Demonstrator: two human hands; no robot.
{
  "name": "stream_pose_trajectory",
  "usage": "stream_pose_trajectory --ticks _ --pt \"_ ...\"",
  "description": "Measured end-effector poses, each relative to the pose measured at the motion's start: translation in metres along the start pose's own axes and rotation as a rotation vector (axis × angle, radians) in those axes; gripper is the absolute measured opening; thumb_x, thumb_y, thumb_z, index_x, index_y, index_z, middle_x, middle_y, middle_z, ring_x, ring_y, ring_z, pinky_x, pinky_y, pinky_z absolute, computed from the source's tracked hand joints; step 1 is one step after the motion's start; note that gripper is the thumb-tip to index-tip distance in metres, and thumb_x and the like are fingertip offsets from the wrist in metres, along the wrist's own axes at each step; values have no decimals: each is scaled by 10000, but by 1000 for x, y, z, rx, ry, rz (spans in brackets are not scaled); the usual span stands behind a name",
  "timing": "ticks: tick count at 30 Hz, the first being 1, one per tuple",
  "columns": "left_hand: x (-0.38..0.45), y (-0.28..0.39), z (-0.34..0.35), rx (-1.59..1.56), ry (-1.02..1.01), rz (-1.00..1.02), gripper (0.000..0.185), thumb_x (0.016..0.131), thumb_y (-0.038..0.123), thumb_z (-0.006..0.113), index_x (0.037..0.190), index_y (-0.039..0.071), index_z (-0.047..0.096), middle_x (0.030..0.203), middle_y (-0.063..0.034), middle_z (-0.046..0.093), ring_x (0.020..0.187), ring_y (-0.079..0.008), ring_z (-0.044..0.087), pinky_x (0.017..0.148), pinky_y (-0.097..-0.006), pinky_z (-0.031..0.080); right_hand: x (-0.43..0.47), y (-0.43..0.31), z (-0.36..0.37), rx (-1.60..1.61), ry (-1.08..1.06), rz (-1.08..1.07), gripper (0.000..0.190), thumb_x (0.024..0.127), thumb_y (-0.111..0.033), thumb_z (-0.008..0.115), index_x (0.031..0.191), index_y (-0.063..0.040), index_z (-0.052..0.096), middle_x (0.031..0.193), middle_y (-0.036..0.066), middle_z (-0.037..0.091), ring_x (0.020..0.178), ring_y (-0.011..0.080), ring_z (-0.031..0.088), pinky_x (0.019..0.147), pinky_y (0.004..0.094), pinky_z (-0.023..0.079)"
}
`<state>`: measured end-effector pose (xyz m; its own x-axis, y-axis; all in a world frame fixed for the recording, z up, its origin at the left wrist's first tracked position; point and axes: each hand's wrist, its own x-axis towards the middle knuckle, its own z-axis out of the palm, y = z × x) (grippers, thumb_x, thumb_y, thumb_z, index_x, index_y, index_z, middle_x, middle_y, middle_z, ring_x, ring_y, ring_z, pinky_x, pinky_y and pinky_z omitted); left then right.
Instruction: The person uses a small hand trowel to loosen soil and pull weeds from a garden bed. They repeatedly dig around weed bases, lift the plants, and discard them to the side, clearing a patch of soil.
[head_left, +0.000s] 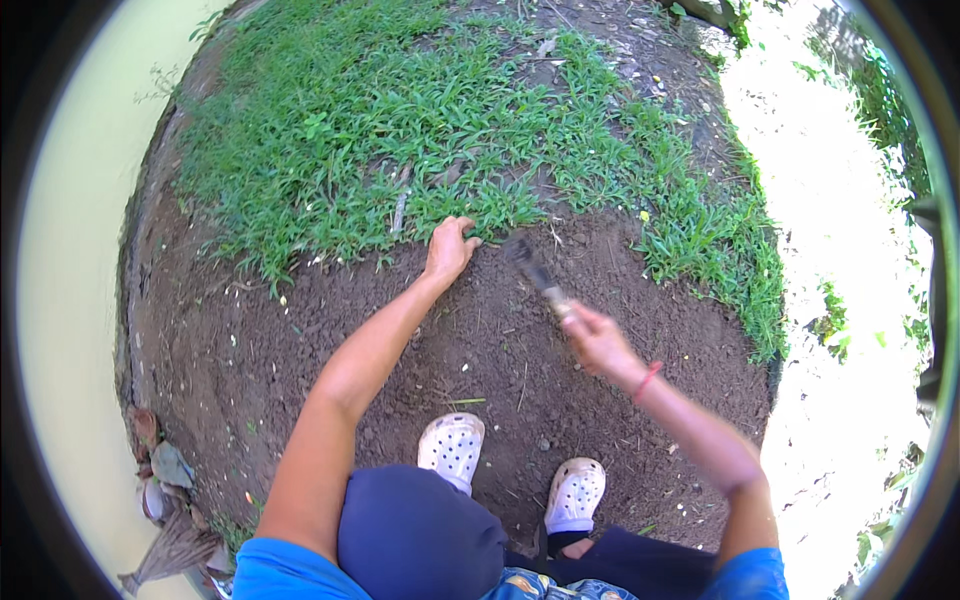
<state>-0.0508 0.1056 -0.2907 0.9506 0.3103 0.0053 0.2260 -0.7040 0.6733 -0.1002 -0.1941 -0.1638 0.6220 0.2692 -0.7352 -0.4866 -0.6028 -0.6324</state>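
Note:
My right hand (596, 341) grips the pale handle of a short hand tool (534, 268), its dark metal head blurred and angled up and left over bare soil. A red band circles that wrist. At the front edge of the grass patch (405, 142), my left hand (450, 251) reaches down with thumb and forefinger curled at some green blades. Whether the fingers are closed on them cannot be seen. Between the grass and my feet lies loose brown soil (360, 330), scattered with small bits of straw and pale petals.
My feet are in white perforated clogs (452, 448) on the soil. A pale wall (75, 247) runs along the left. Stones (172, 465) and a dried husk-like thing (172, 547) lie at the lower left. Brightly sunlit ground (825, 420) borders the soil on the right.

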Motion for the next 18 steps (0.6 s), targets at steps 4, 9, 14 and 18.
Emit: stream_pose_trajectory --ticks 4,9,14,18 --pt "38 0 -20 -184 174 -9 198 807 95 742 1004 81 752 898 -90 733 779 -161 675 740 -310 539 9 36 86 -52 209 -296 486 969 -323 585 1425 -178 497 1195 178 648 1085 318 631 906 371 494" --pt "37 12 -53 50 -270 -102 282 773 183 800 1023 65 745 951 -111 742 817 -211 703 766 -350 550 -39 59 64 630 -41 -80 508 1016 -300 534 1499 -310 377 677 -50 449 412 14 320 347 198 252" --pt "-10 28 -7 89 63 92 372 686 219 849 990 37 735 973 -169 651 1006 -338 629 911 -408 493 -21 16 66 698 -109 187 529 1010 -324 547 1507 -310 363 678 -58 452 426 19 331 354 200 255" --pt "2 20 16 27 19 140 254 708 124 808 930 21 742 943 -164 672 920 -344 652 840 -397 506 -6 18 95 833 -112 91 530 1016 -320 532 1511 -340 342 704 -29 482 436 23 347 358 194 287"
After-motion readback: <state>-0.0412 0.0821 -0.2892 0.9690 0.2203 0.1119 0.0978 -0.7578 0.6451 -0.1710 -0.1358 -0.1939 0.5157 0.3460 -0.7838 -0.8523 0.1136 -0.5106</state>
